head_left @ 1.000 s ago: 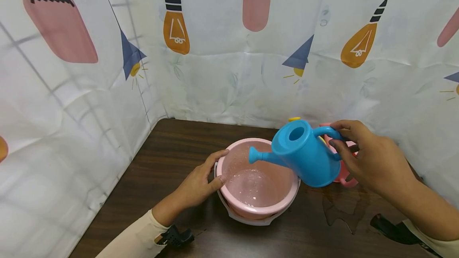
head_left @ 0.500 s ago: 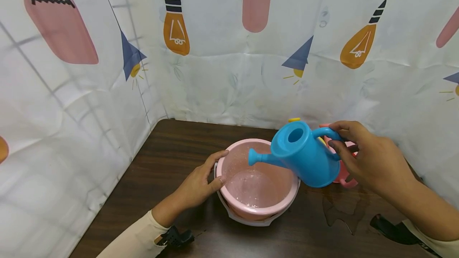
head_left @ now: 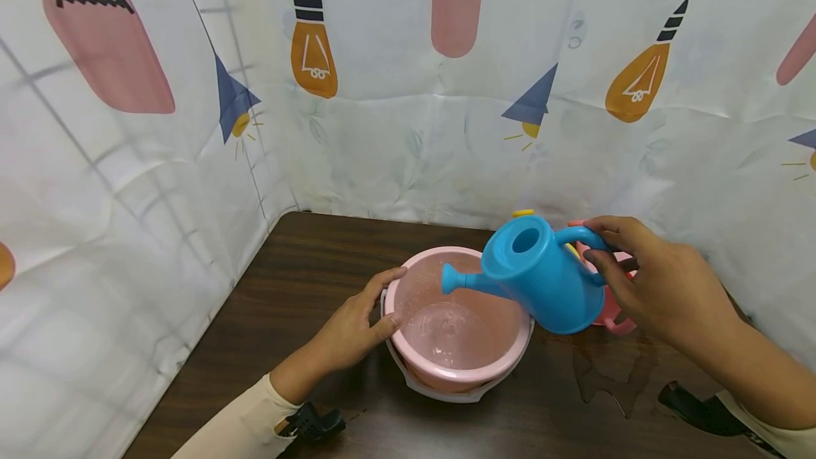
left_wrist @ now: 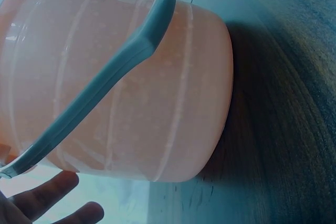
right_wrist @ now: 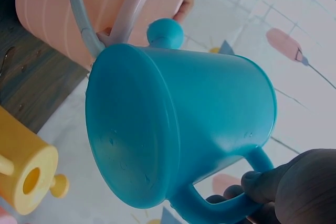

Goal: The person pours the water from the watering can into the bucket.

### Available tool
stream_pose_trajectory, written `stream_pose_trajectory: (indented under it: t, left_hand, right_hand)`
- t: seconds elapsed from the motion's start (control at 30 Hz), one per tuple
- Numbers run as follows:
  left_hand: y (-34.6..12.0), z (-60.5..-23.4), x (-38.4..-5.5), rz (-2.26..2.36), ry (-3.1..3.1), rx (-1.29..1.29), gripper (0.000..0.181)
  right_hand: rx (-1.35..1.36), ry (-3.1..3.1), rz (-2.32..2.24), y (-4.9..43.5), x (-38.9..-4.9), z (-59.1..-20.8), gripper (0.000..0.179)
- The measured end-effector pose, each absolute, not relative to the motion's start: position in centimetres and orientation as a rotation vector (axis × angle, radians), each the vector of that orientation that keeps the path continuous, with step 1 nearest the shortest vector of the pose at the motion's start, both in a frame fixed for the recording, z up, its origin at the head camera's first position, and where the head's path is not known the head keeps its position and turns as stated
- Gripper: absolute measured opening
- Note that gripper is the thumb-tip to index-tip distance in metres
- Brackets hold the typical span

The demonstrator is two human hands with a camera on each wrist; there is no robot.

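Observation:
A pink bucket (head_left: 459, 375) with a pale grey handle (left_wrist: 113, 74) stands on the dark wooden table and holds some water. On its left rim, my left hand (head_left: 347, 324) holds on with thumb and index finger over the edge; two other fingers (left_wrist: 50, 195) show outside the wall. My right hand (head_left: 669, 289) grips the handle of a blue watering can (head_left: 551, 289). The can is tilted left, with its spout (head_left: 454, 279) above the bucket's opening. Ripples and bubbles show on the water below; a falling stream is hard to make out.
Behind the blue can, a pink-red vessel (head_left: 612, 314) with a handle is mostly hidden. A yellow watering can (right_wrist: 31, 166) stands nearby. A puddle (head_left: 615, 374) lies on the table (head_left: 331, 246) at the right. Patterned white sheets (head_left: 395, 147) hang behind and at the left.
Both hands, the bucket and the tilted blue can stay nearly where they were. Only the ripples and bubbles on the water shift slightly.

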State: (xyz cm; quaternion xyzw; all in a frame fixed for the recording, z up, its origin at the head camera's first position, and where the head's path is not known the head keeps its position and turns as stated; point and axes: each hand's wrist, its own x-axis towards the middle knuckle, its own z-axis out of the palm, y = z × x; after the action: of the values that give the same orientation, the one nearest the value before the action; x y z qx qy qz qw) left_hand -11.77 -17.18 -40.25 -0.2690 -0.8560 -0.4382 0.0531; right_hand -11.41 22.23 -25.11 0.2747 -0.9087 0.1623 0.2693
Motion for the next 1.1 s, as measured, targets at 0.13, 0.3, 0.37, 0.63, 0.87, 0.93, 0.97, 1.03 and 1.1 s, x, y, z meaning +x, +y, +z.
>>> stream_pose_trajectory:
  t: [0.13, 0.3, 0.37, 0.63, 0.87, 0.93, 0.97, 1.03, 1.1]
  left_hand:
    - [-17.17, -40.27, -11.82, -1.324, -2.601, -0.816, 0.065]
    - [-17.15, -40.28, -11.84, -1.333, -2.605, -0.811, 0.066]
    - [-17.16, -40.31, -11.84, -1.338, -2.609, -0.807, 0.065]
    - [-17.16, -40.43, -11.91, -1.351, -2.609, -0.804, 0.066]
    - [-17.18, -40.28, -11.87, -1.354, -2.602, -0.819, 0.066]
    - [-17.19, -40.32, -11.87, -1.348, -2.604, -0.818, 0.066]
    - [-17.19, -40.32, -11.86, -1.348, -2.606, -0.816, 0.065]
    - [-17.19, -40.36, -11.85, -1.348, -2.609, -0.813, 0.065]
    - [-17.17, -40.38, -11.84, -1.348, -2.613, -0.81, 0.065]
  right_hand:
    - [0.743, -2.442, 0.438, 22.26, -11.46, -25.11, 0.062]
    - [0.745, -2.441, 0.436, 22.29, -11.51, -25.08, 0.061]
    - [0.751, -2.442, 0.432, 22.31, -11.52, -25.08, 0.062]
    - [0.766, -2.434, 0.433, 22.3, -11.57, -25.11, 0.063]
    - [0.742, -2.444, 0.43, 22.19, -11.52, -25.04, 0.06]
    - [0.735, -2.444, 0.427, 22.15, -11.5, -25.04, 0.06]
    - [0.735, -2.443, 0.429, 22.14, -11.5, -25.04, 0.059]
    - [0.739, -2.436, 0.429, 22.14, -11.52, -25.05, 0.059]
    - [0.745, -2.429, 0.434, 22.15, -11.55, -25.05, 0.058]
